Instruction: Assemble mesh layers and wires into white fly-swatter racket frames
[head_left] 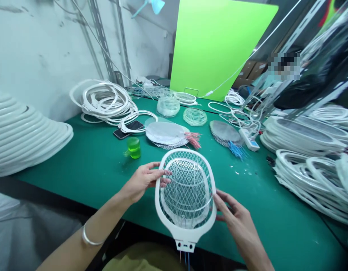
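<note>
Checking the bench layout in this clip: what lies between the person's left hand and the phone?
In the head view, a small translucent green cup stands on the green bench mat between the left hand and the phone.

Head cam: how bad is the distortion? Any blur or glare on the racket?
Head view: strong wide-angle bending toward the edges, stretching the white coils and tilting the metal rack. The racket looks sharp, without harsh glare; light is soft, with no hard shadows. A pixelated patch sits upper right.

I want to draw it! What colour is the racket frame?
The racket frame is white; it shows best in the head view.
</note>
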A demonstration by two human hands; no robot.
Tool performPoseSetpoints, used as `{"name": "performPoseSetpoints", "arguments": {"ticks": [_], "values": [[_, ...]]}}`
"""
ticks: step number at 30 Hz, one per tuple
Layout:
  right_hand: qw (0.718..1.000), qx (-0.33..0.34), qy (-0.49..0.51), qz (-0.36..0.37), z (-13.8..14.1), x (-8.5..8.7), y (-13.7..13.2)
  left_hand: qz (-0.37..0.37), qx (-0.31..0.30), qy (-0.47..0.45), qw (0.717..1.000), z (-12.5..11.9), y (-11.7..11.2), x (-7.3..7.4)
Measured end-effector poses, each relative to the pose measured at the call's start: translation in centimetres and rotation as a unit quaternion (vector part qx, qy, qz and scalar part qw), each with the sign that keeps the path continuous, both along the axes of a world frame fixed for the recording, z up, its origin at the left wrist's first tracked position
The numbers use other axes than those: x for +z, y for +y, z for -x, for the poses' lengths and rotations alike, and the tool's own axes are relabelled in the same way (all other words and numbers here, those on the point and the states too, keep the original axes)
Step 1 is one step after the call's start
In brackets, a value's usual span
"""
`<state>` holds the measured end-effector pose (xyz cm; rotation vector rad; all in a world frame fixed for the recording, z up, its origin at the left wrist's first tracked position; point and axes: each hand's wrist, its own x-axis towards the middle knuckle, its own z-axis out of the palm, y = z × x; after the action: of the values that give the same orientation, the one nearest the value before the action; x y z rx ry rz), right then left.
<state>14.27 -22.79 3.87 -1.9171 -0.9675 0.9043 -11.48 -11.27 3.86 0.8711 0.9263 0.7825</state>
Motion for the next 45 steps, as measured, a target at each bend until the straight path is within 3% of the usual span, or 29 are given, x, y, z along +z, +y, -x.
{"name": "performPoseSetpoints", "arguments": {"ticks": [2,5,8,10,12,22,34,39,42,45], "values": [[0.995,-0.001,0.102,0.015,-0.4,-1.1,0.7,-0.007,-0.001,0.029,1.0,-0.8,0.4,-1.0],[0.992,-0.045,0.118,0.025,-0.4,-2.0,1.0,-0.103,0.035,0.161,0.981,-2.2,0.7,-2.0],[0.995,-0.056,0.069,0.034,-0.5,-2.7,1.0,-0.213,0.062,0.351,0.91,-3.0,0.9,-2.5],[0.997,-0.053,0.017,0.045,-0.6,-3.0,1.1,-0.228,0.058,0.429,0.872,-3.4,1.0,-2.7],[0.997,-0.047,-0.024,0.06,-0.6,-3.3,1.2,-0.226,0.06,0.464,0.854,-3.6,1.2,-2.9],[0.963,0.001,-0.253,0.089,-0.3,-3.3,1.4,-0.219,0.051,0.537,0.813,-4.5,1.5,-3.4],[0.929,0.031,-0.347,0.126,-0.2,-3.8,1.6,-0.233,0.047,0.618,0.749,-4.7,1.3,-3.9],[0.925,0.032,-0.361,0.116,0.1,-3.6,1.6,-0.233,0.045,0.626,0.743,-4.6,1.1,-3.9],[0.908,0.035,-0.397,0.126,0.7,-3.6,1.5,-0.228,0.039,0.633,0.739,-4.5,1.0,-3.9],[0.905,0.034,-0.414,0.095,1.2,-3.8,1.3,-0.22,0.03,0.641,0.734,-4.5,0.9,-3.8]]}}
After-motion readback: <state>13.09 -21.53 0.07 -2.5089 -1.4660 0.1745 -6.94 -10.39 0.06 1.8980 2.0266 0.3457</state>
